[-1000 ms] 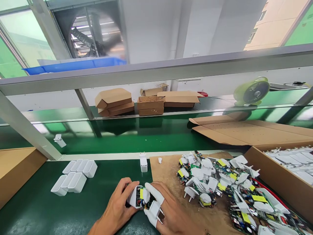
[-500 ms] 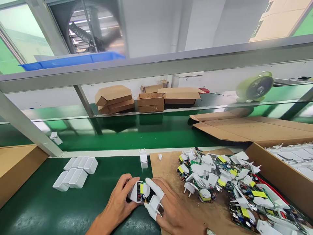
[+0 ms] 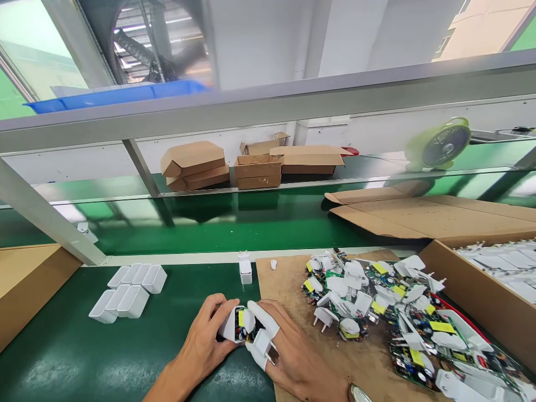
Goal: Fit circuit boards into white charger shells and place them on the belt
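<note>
My left hand point(image 3: 205, 343) and my right hand point(image 3: 288, 357) meet low in the middle over the green mat. Together they grip a white charger shell with a circuit board point(image 3: 238, 325) half inside it. Left fingers wrap the shell from the left. On my right hand the thumb and forefinger wear white finger cots and pinch the board end. A finished white charger point(image 3: 245, 268) stands upright just beyond the hands.
A heap of circuit boards and white plug parts point(image 3: 377, 307) lies on a cardboard sheet point(image 3: 280, 285) to the right. Several empty white shells point(image 3: 128, 290) sit at left. Cardboard boxes flank both sides point(image 3: 25, 285) point(image 3: 481, 296). A conveyor belt point(image 3: 251, 223) runs beyond, with a green fan point(image 3: 439, 146).
Both hands stay together on the shell and board, with only slight finger shifts. The camera has tilted a little, so everything sits slightly higher in view.
</note>
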A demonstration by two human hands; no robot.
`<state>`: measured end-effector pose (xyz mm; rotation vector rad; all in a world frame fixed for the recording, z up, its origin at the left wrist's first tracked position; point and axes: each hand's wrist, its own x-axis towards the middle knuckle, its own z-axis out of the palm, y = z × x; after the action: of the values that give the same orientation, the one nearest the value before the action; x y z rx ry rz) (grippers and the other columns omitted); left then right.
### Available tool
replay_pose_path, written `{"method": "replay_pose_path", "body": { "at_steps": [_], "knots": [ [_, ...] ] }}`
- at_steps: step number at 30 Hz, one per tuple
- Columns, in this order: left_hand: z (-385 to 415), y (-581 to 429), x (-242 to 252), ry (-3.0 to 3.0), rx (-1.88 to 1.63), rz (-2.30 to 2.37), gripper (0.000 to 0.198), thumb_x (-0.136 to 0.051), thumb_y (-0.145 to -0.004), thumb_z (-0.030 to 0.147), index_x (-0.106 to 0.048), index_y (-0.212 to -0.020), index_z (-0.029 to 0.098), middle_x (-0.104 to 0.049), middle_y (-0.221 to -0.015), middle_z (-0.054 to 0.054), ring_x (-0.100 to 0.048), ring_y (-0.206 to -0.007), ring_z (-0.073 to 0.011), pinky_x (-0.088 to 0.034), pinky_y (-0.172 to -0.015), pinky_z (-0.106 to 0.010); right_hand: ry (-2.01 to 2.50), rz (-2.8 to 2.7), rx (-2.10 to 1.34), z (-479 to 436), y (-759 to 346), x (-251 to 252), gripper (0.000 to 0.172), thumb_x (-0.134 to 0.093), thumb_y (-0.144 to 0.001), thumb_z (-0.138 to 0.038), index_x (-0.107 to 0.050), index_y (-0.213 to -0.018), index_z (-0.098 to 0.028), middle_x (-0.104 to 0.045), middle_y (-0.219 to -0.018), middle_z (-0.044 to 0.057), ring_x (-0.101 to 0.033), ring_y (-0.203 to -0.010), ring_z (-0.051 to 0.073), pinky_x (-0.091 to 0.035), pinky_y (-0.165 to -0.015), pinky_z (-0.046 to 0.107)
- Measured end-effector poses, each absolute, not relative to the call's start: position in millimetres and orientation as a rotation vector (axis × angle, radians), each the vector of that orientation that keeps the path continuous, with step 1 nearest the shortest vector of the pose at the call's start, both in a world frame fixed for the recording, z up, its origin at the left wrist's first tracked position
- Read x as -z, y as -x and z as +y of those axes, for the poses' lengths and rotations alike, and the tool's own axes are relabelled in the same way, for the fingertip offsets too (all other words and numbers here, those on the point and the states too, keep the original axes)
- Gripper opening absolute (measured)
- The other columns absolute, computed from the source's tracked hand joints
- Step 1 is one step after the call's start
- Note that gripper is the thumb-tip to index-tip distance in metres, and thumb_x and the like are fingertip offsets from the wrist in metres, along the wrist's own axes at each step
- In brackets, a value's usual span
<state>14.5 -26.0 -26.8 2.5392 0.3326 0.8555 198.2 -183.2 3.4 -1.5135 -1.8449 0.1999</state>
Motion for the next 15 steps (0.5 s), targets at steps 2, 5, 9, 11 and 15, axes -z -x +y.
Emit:
{"method": "replay_pose_path", "body": {
  "at_steps": [2, 5, 9, 11, 15],
  "knots": [
    [-27, -16, 27, -2.514, -0.834, 0.307, 0.062, -0.069, -0.092, 0.012, -0.046, -0.148, 0.027, -0.055, -0.123, -0.012, -0.064, -0.108, -0.0265, -0.061, -0.089, -0.039, 1.525, -1.853, -0.208, -182, -198, -1, 0.074, -0.056, -0.093, -0.008, -0.029, -0.161, -0.019, -0.055, -0.142, 0.016, -0.049, -0.135, 0.030, -0.050, -0.113, 0.046],
    [-29, -18, 26, -2.409, -0.718, 0.231, 0.066, -0.070, -0.093, 0.015, -0.044, -0.152, 0.028, -0.060, -0.129, -0.013, -0.063, -0.115, -0.0288, -0.059, -0.100, -0.047, 1.520, -1.829, -0.208, -180, -198, 1, 0.068, -0.068, -0.095, -0.019, -0.038, -0.156, -0.020, -0.059, -0.138, 0.016, -0.056, -0.128, 0.029, -0.053, -0.109, 0.046],
    [-28, -18, 30, -2.141, -0.503, 0.261, 0.063, -0.063, -0.097, 0.019, -0.043, -0.155, 0.030, -0.068, -0.133, -0.011, -0.067, -0.116, -0.0269, -0.056, -0.107, -0.050, 1.529, -1.736, -0.282, -180, -203, 3, 0.077, -0.089, -0.086, -0.037, -0.048, -0.150, -0.023, -0.061, -0.140, 0.014, -0.061, -0.126, 0.028, -0.055, -0.109, 0.042],
    [-26, -15, 31, -1.956, -0.479, 0.342, 0.064, -0.065, -0.097, 0.025, -0.042, -0.156, 0.030, -0.067, -0.141, -0.012, -0.068, -0.122, -0.0267, -0.055, -0.110, -0.051, 1.541, -1.741, -0.282, -180, -205, 6, 0.066, -0.083, -0.091, -0.031, -0.052, -0.148, -0.025, -0.057, -0.148, 0.014, -0.058, -0.134, 0.027, -0.051, -0.115, 0.041],
    [-19, -8, 24, -1.702, -0.526, 0.292, 0.093, -0.089, -0.081, 0.052, -0.040, -0.158, 0.031, -0.056, -0.157, -0.015, -0.056, -0.142, -0.0322, -0.043, -0.122, -0.055, 1.485, -1.814, -0.194, -177, -204, 11, 0.041, -0.060, -0.104, -0.018, -0.057, -0.144, -0.025, -0.059, -0.146, 0.013, -0.060, -0.133, 0.023, -0.052, -0.115, 0.037]
  ]
}}
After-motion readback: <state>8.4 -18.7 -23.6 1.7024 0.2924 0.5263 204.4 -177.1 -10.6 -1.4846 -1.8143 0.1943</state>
